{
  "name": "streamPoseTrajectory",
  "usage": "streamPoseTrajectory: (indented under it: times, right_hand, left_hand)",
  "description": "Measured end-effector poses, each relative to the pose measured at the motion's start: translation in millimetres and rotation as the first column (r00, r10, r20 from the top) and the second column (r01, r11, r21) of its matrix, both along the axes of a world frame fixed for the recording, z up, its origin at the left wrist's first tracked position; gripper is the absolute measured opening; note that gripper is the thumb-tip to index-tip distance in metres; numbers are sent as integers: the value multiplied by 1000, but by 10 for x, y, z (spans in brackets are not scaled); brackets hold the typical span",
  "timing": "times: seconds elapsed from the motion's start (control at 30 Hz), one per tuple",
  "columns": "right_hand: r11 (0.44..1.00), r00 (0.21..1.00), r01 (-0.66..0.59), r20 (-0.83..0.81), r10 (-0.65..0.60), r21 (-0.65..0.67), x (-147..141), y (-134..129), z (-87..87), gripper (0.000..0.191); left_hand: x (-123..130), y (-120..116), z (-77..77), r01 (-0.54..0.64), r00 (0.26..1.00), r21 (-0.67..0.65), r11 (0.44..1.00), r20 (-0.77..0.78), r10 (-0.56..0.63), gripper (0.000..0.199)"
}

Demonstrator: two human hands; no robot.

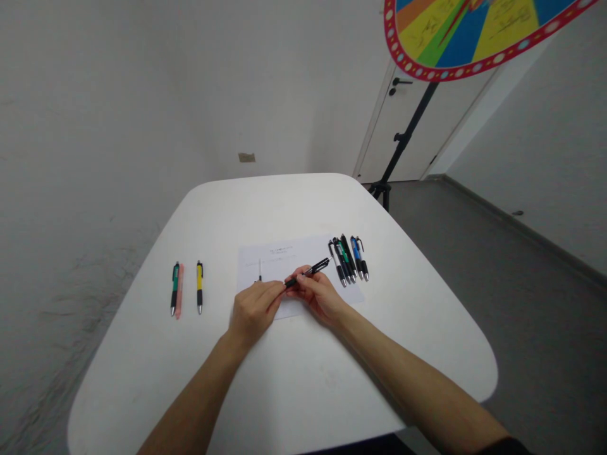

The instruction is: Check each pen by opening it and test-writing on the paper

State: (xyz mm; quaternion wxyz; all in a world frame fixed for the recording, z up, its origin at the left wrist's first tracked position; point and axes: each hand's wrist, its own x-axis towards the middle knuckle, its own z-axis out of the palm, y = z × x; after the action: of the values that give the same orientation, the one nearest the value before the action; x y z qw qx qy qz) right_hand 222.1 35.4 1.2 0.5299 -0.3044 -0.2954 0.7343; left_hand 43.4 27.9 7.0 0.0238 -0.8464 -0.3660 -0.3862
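Note:
A black pen (pixel 317 266) slants between my hands over a printed sheet of paper (pixel 251 253). My right hand (pixel 318 294) pinches its barrel, with the clip end pointing up and right. At its lower left end, the black grip (pixel 291 282) meets the closed fingertips of my left hand (pixel 256 309). A thin, pale rod with a dark lower end (pixel 260 268) shows just beyond the left knuckles; its lower part is hidden by that hand. To the right of my right hand lie several pens (pixel 344 260) side by side, partly over the paper's right edge.
On the left of the white table (pixel 156 366) lie a green pen (pixel 175 287), a pink pen (pixel 179 291) against it, and a yellow pen (pixel 200 285). A colourful prize wheel (pixel 455 38) stands on a black tripod (pixel 403 142) behind the table, before a door.

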Motion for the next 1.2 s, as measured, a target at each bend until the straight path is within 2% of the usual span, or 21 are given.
streamPoseTrajectory:
  times: [0.27, 0.43, 0.7, 0.83, 0.97, 1.2]
  right_hand:
    - [999, 999, 46, 3, -46, -9, 10, 17, -7, 30]
    - [997, 997, 72, -3, -72, -7, 14, 21, 0, 30]
    - [982, 983, 182, -12, -183, -40, 101, 83, 3, 34]
    - [973, 974, 225, -19, -226, -46, 137, 100, 2, 31]
    - [968, 970, 244, -13, -245, -53, 133, 97, 2, 30]
    - [969, 971, 240, -6, -241, -59, 112, 110, -20, 34]
  left_hand:
    - [7, 4, 3, -46, 999, 38, 998, -17, 47, 16]
    - [-1, 11, 2, -32, 999, 68, 997, 40, 29, 11]
    - [-71, 27, 2, -117, 990, 13, 993, 84, 115, 11]
    - [-101, 36, 8, -197, 976, -40, 979, 81, 200, 13]
    - [-111, 55, -23, -254, 967, -63, 965, 11, 255, 13]
    - [-47, 66, -42, -329, 912, -43, 943, -274, 306, 18]
